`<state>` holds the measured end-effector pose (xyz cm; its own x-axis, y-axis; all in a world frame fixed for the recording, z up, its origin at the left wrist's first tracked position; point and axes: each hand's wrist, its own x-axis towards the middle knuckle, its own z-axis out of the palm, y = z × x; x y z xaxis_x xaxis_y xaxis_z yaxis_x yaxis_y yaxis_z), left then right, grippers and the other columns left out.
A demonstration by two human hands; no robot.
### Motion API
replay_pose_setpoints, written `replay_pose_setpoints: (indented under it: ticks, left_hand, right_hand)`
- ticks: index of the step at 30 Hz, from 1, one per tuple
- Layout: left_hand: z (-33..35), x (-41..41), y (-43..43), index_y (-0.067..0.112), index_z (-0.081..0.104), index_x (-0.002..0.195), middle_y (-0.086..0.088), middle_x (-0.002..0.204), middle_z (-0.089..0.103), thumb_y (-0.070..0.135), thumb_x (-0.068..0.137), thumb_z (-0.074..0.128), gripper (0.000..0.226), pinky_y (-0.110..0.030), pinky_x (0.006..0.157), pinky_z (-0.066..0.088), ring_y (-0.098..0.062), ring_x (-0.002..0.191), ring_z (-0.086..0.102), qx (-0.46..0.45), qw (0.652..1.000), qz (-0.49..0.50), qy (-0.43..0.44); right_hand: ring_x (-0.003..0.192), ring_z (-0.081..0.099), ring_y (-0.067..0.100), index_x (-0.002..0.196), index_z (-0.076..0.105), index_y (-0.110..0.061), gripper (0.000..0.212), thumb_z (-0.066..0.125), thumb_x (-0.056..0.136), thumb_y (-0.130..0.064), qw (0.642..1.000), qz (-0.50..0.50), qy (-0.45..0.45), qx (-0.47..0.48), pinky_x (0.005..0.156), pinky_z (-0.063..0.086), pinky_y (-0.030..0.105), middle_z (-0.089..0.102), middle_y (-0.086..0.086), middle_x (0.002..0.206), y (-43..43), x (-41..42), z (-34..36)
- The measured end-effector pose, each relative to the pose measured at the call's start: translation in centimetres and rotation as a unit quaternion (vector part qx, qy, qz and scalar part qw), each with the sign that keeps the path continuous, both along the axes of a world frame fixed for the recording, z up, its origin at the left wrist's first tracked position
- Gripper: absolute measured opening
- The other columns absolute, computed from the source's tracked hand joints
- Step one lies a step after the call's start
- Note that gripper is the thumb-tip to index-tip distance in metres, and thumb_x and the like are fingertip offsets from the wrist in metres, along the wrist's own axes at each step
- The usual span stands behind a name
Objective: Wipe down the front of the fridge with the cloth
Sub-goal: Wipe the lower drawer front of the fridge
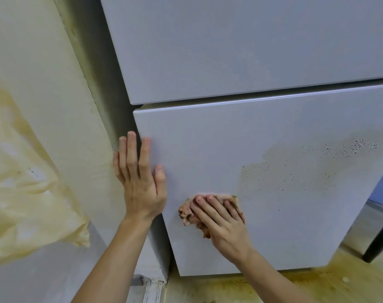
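Observation:
The white fridge fills the view, with an upper door [230,44] and a lower door [208,149] split by a narrow gap. A brownish speckled stain [295,169] spreads over the right half of the lower door. My right hand [223,219] presses a crumpled pink cloth [187,212] flat against the lower door, left of the stain, fingers straight. My left hand [140,176] lies flat with straight fingers on the lower door's left edge, thumb on the front face.
A cream wall [54,95] stands close on the fridge's left, with a yellowed plastic sheet [22,182] hanging over it. The floor [273,285] below is stained yellow-brown. A dark-framed object [378,226] stands at the right edge.

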<state>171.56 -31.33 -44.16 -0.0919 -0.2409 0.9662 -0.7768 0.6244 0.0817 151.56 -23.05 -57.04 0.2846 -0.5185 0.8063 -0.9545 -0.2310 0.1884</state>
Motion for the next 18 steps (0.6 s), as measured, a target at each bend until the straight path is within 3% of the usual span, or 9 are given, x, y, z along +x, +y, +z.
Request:
replay_pose_setpoints:
  ticks: [2, 6, 9, 13, 18]
  left_hand:
    - [0.1, -0.4, 0.1, 0.010, 0.024, 0.161, -0.019, 0.168, 0.021, 0.022, 0.102, 0.040, 0.063, -0.058, 0.128, 0.012, -0.025, 0.162, 0.006, -0.003, 1.000, -0.003, -0.001]
    - [0.3, -1.2, 0.5, 0.016, 0.020, 0.162, -0.022, 0.167, 0.022, 0.017, 0.098, 0.044, 0.068, -0.056, 0.129, 0.009, -0.034, 0.160, 0.012, -0.003, 1.000, -0.006, -0.006]
    - [0.6, -1.4, 0.7, 0.016, 0.020, 0.162, -0.019, 0.168, 0.021, 0.015, 0.095, 0.046, 0.072, -0.055, 0.129, 0.007, -0.033, 0.161, 0.011, -0.004, 1.000, -0.001, -0.007]
    - [0.7, -1.5, 0.9, 0.018, 0.021, 0.162, -0.016, 0.169, 0.019, 0.019, 0.096, 0.045, 0.070, -0.053, 0.129, 0.006, -0.027, 0.163, 0.006, 0.000, 1.000, 0.008, -0.018]
    - [0.5, -2.3, 1.2, 0.008, 0.029, 0.159, -0.020, 0.168, 0.021, 0.026, 0.096, 0.047, 0.068, -0.051, 0.130, 0.007, -0.032, 0.161, 0.009, 0.003, 1.000, 0.007, -0.015]
  right_hand:
    - [0.159, 0.021, 0.014, 0.160, 0.039, -0.023, 0.086, 0.061, 0.082, 0.005, 0.998, 0.032, -0.032, -0.035, 0.131, 0.006, 0.037, 0.024, -0.005, 0.172, -0.4, 0.4, 3.7]
    - [0.159, 0.022, 0.016, 0.157, 0.044, -0.016, 0.056, 0.041, 0.103, 0.001, 0.973, 0.061, -0.164, -0.151, 0.130, 0.013, 0.038, 0.033, 0.000, 0.165, -1.4, 1.0, 14.4]
    - [0.156, 0.030, 0.023, 0.144, 0.052, -0.006, 0.043, 0.054, 0.103, 0.008, 0.942, 0.085, -0.239, -0.219, 0.129, 0.022, 0.045, 0.039, 0.008, 0.161, -2.2, 0.3, 18.4]
    - [0.154, 0.034, 0.027, 0.139, 0.061, -0.005, 0.040, 0.061, 0.100, 0.004, 0.949, 0.070, -0.195, -0.236, 0.128, 0.025, 0.047, 0.044, 0.011, 0.159, -2.5, -0.4, 15.3]
    - [0.158, 0.027, 0.020, 0.160, 0.036, -0.017, 0.064, 0.057, 0.099, -0.016, 0.986, 0.048, -0.095, -0.125, 0.131, 0.015, 0.041, 0.024, -0.001, 0.173, -0.7, -2.5, 3.7]
